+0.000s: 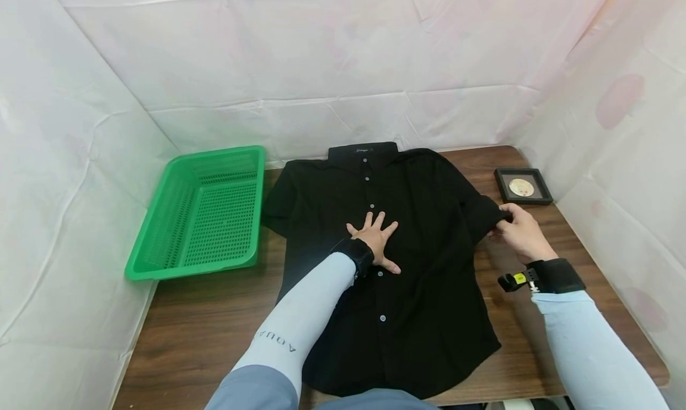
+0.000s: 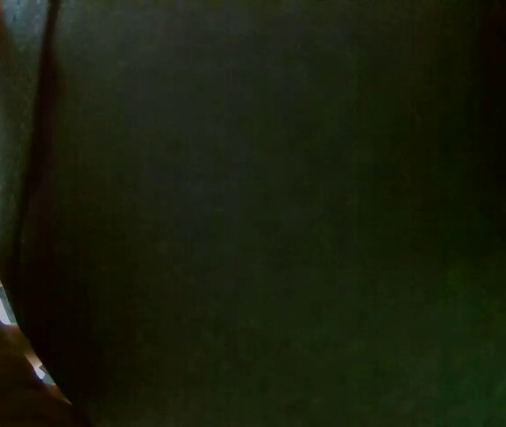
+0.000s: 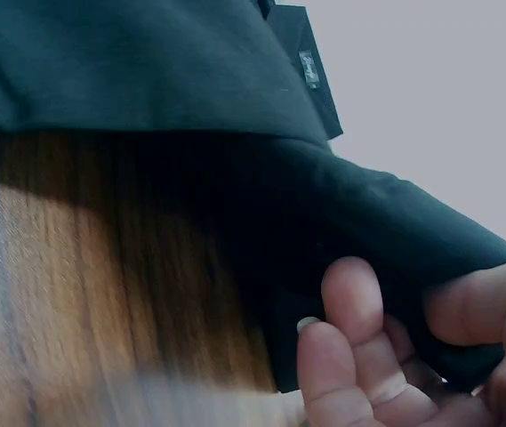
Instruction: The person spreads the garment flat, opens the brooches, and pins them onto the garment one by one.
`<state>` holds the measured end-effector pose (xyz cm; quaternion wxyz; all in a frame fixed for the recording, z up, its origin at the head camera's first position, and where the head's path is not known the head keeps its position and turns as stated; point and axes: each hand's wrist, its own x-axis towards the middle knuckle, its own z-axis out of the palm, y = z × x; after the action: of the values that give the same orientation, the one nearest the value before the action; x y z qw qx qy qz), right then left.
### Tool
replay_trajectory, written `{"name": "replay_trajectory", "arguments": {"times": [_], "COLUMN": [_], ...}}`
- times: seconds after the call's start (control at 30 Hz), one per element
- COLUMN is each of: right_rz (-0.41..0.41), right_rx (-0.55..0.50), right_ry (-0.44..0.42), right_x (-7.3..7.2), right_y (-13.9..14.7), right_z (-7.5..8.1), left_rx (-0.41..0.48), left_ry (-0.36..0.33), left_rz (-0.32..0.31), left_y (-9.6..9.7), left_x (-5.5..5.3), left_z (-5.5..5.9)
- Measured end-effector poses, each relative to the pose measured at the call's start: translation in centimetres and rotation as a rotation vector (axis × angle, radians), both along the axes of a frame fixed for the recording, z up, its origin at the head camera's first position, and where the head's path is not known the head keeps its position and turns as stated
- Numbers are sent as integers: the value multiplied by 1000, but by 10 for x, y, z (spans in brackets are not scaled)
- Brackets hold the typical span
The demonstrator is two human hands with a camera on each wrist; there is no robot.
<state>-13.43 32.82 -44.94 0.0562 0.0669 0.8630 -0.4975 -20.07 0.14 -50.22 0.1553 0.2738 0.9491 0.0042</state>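
A black short-sleeved button-up shirt (image 1: 423, 231) lies front up on the wooden table, its collar (image 1: 364, 153) toward the back wall. My left hand (image 1: 374, 241) presses on the middle of its front with fingers spread. At the cuff of the sleeve on the right, my right hand (image 1: 518, 231) pinches the cloth between thumb and fingers. The right wrist view shows that sleeve (image 3: 386, 213) held near its edge, the thumb on top. Dark cloth (image 2: 270, 213) fills nearly all of the left wrist view, with parts of the fingers at its left edge.
A green perforated plastic basket (image 1: 256, 219) stands to the left of the shirt. At the back right lies a small black frame (image 1: 542, 200) with a round pale disc inside. White sheeting (image 1: 343, 53) encloses the back and both sides of the brown table (image 1: 209, 332).
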Motion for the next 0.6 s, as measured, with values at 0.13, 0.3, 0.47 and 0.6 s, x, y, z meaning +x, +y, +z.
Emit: {"name": "replay_trajectory", "arguments": {"times": [0.13,0.3,0.47,0.6], "right_rz": [-51,-112,-143,-174], "right_rx": [27,24,38,108], "right_ry": [39,84,112,136], "right_x": [0,-2,-6,-8], "right_y": [5,12,21,31], "right_z": [4,9,17,24], "left_rx": [10,11,14,22], "left_ry": [2,6,8,8], "left_rz": [0,0,-2,-4], "left_y": [-1,-1,-2,-2], "left_x": [-1,-1,-1,0], "left_z": [-1,-3,-4,-3]}}
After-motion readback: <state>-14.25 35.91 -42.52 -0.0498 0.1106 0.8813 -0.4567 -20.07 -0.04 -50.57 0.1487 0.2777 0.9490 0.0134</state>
